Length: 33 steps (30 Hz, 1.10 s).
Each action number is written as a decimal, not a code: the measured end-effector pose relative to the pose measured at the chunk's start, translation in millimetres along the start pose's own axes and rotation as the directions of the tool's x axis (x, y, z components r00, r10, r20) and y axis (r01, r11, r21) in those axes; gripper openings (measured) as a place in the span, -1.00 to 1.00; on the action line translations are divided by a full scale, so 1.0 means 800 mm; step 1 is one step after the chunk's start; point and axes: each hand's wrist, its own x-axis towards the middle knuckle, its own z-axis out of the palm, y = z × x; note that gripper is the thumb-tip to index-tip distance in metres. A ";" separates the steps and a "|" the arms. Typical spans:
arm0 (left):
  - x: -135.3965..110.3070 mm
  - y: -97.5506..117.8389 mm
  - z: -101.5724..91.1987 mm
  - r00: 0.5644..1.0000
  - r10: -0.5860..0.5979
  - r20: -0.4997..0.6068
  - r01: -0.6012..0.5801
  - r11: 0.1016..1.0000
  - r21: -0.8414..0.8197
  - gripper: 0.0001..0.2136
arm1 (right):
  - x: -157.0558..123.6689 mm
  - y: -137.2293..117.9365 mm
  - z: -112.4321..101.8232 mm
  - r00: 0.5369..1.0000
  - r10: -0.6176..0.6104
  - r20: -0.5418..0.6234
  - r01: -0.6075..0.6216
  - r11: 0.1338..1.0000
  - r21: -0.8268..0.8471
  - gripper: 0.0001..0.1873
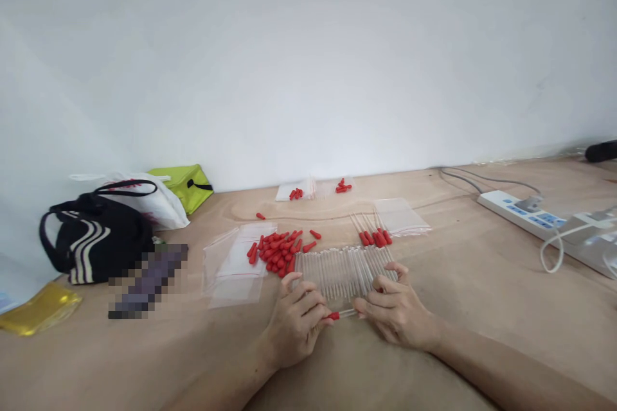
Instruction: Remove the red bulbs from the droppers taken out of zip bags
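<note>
My left hand (301, 318) is closed on a red rubber dropper bulb (333, 316). In the pinched fingers of my right hand (398, 308) is a clear glass dropper tube (348, 313), whose left end meets the bulb. How far the tube sits inside the bulb I cannot tell. Just beyond my hands lies a row of glass tubes (332, 273), side by side. A heap of loose red bulbs (277, 250) rests to the left of the row. Behind its right end lie several droppers with bulbs fitted (376, 237).
Clear zip bags (236, 279) lie left of the heap, and more plastic bags (402, 217) at the back right. Small groups of red bulbs (344, 186) lie near the wall. A black bag (106, 237) stands left; a white power strip (525, 212) with cables lies right.
</note>
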 end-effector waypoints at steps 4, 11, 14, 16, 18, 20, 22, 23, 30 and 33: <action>-0.011 -0.009 -0.015 0.998 -0.055 0.001 0.055 0.998 0.016 -0.84 | -0.007 0.012 -0.012 0.997 0.077 -0.013 -0.077 0.997 -0.001 -0.79; -0.038 -0.025 -0.039 0.977 -0.187 -0.105 0.194 0.979 0.062 -0.85 | -0.011 0.046 -0.018 0.883 0.431 -0.188 -0.458 0.879 -0.136 -0.82; -0.030 -0.028 -0.035 0.948 -0.288 -0.133 0.301 0.949 0.091 -0.81 | -0.009 0.048 -0.009 0.887 0.428 -0.174 -0.458 0.862 -0.217 -0.79; -0.017 -0.038 -0.031 0.940 -0.317 -0.126 0.330 0.938 0.105 -0.80 | -0.008 0.048 -0.004 0.900 0.410 -0.145 -0.435 0.858 -0.272 -0.78; 0.003 -0.053 -0.026 0.922 -0.366 -0.124 0.381 0.917 0.122 -0.83 | -0.007 0.047 -0.002 0.911 0.396 -0.113 -0.412 0.860 -0.301 -0.76; 0.026 -0.071 -0.019 0.871 -0.482 -0.097 0.492 0.856 0.159 -0.88 | -0.007 0.045 -0.001 0.918 0.390 -0.074 -0.393 0.868 -0.304 -0.76; 0.047 -0.088 -0.013 0.799 -0.601 -0.026 0.586 0.768 0.258 -0.91 | -0.007 0.043 -0.001 0.919 0.394 -0.029 -0.385 0.877 -0.288 -0.76; 0.056 -0.096 -0.009 0.762 -0.648 0.019 0.613 0.730 0.301 -0.91 | -0.006 0.041 -0.001 0.918 0.397 -0.005 -0.383 0.882 -0.276 -0.76; 0.080 -0.111 0.000 0.682 -0.710 0.179 0.637 0.696 0.333 -0.88 | -0.004 0.037 0.000 0.915 0.399 0.062 -0.379 0.901 -0.211 -0.76; 0.091 -0.100 0.009 0.681 -0.709 0.181 0.642 0.698 0.316 -0.88 | -0.004 0.038 -0.001 0.922 0.384 0.055 -0.366 0.907 -0.211 -0.71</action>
